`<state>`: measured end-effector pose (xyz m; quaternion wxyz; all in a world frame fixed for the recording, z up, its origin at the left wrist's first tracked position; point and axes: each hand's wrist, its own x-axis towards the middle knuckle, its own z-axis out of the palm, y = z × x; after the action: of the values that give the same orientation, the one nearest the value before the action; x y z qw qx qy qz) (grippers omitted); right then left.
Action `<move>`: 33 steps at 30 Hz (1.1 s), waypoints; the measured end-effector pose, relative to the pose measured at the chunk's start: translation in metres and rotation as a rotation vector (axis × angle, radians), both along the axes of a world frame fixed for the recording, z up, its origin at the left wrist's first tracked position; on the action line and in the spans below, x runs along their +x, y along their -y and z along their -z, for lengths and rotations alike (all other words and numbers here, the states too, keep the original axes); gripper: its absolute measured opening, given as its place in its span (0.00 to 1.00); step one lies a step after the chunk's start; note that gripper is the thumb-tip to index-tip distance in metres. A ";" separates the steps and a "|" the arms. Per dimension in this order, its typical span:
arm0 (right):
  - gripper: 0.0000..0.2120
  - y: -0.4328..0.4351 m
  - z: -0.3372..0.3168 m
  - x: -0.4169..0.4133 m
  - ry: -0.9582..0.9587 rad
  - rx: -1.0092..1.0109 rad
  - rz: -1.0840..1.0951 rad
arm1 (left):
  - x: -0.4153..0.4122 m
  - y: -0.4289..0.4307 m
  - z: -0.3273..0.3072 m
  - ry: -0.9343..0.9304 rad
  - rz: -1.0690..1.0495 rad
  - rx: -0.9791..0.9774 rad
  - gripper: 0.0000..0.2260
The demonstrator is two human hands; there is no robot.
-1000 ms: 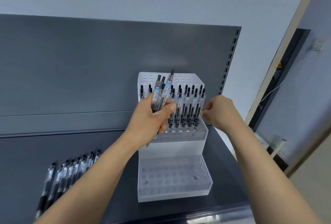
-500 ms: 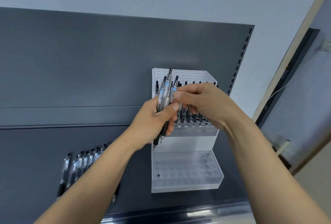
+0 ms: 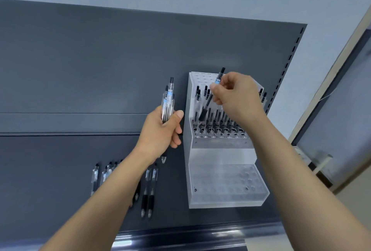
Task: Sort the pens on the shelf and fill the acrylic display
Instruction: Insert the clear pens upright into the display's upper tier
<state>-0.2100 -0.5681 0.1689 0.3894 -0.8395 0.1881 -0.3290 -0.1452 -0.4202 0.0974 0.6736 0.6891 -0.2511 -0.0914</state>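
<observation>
Loading the acrylic display (image 3: pixel 220 154), middle tier.
Right hand (image 3: pixel 237 98) pinching one pen (image 3: pixel 210 97); left hand (image 3: pixel 160 130) gripping spare pens (image 3: pixel 168 102). Best tipped upright before lowering into an empty hole.

Two bare forearms are seen, entering from the lower edge of the frame, one at lower left, one at lower right. No sleeves are worn; both arms are uncovered up to the frame edge. The left hand (image 3: pixel 160 130) at centre is ungloved, with a short, unpainted thumbnail shown. The right hand (image 3: pixel 236 98), right of centre, is also ungloved. No rings, watch, bracelets or markings are seen on the wrists or fingers.
</observation>
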 end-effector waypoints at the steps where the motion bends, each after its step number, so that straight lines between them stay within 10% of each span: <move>1: 0.09 -0.001 0.003 0.004 0.000 -0.020 0.012 | 0.001 -0.002 0.000 0.022 -0.009 0.014 0.09; 24: 0.19 -0.019 0.024 0.005 -0.482 -0.218 0.087 | 0.008 -0.012 0.001 0.121 0.197 0.087 0.07; 33: 0.10 -0.033 0.006 -0.016 -0.314 0.064 -0.259 | 0.005 -0.002 -0.001 0.186 0.415 0.109 0.06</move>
<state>-0.2255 -0.5349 0.1632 0.4210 -0.8848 0.1474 -0.1349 -0.1406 -0.4182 0.0984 0.5761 0.6635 -0.4432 -0.1772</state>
